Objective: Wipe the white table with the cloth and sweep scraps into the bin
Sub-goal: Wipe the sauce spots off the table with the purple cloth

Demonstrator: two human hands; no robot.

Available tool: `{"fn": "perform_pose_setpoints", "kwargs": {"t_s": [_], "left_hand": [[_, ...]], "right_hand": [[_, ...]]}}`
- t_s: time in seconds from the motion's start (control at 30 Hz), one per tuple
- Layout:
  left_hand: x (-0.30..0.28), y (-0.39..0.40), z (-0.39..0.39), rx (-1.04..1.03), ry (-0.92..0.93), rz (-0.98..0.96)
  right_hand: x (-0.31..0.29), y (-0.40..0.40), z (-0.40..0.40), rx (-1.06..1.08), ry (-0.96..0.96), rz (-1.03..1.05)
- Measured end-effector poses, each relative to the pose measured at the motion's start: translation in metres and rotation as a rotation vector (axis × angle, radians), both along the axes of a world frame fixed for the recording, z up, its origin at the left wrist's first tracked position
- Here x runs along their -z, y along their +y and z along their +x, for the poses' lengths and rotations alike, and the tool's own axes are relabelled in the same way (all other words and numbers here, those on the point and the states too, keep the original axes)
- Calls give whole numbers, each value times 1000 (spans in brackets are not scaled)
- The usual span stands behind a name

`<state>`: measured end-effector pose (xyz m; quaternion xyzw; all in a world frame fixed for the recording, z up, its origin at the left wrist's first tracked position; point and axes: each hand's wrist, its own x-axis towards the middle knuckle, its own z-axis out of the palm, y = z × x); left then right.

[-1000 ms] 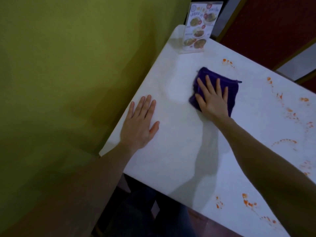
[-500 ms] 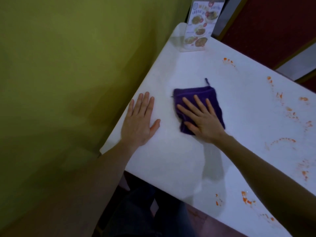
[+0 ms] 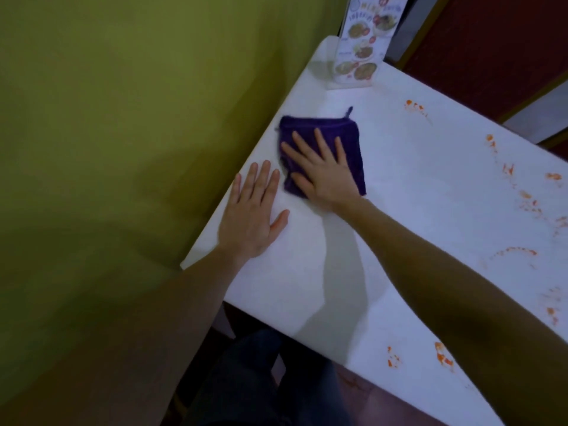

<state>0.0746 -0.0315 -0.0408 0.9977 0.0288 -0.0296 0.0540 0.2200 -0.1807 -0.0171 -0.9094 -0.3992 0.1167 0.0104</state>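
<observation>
A folded purple cloth (image 3: 353,139) lies on the white table (image 3: 415,192) near its left edge by the wall. My right hand (image 3: 322,173) presses flat on the cloth with fingers spread and straight. My left hand (image 3: 252,216) rests flat on the bare tabletop just left of the cloth, fingers straight, almost touching my right hand. Orange-red smears (image 3: 519,195) run in streaks along the right side of the table, and more orange spots (image 3: 442,358) sit near the front edge. No bin is in view.
A menu stand (image 3: 362,44) with food pictures is upright at the table's far left corner. A yellow-green wall (image 3: 123,133) runs along the table's left edge. A dark red panel (image 3: 491,41) lies beyond the far edge. My dark trousers (image 3: 270,379) show below the front edge.
My right hand slid the cloth from the table's middle leftwards, close to the wall edge, up against my left hand. My left hand stayed planted.
</observation>
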Motion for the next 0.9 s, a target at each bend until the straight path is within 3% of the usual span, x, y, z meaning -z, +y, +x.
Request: {"fn": "perform_pose_setpoints", "kwargs": {"t_s": [0.1, 0.23, 0.43, 0.57, 0.7, 0.8, 0.9], "left_hand": [[-1, 1, 2, -9, 2, 1], [-4, 5, -5, 9, 22, -21], [3, 31, -100, -88, -100, -4], [8, 32, -128, -112, -151, 4], [10, 31, -128, -120, -153, -3], [9, 32, -128, -117, -132, -7], [9, 32, -125, -128, -104, 1]], "right_hand": [[2, -41, -25, -58, 15, 21], [1, -95, -24, 106, -19, 3], [-4, -18, 22, 436, 36, 36], [-2, 50, -20, 143, 15, 20], [5, 48, -97, -157, -8, 30], [9, -1, -131, -223, -15, 49], [10, -61, -132, -129, -38, 62]]}}
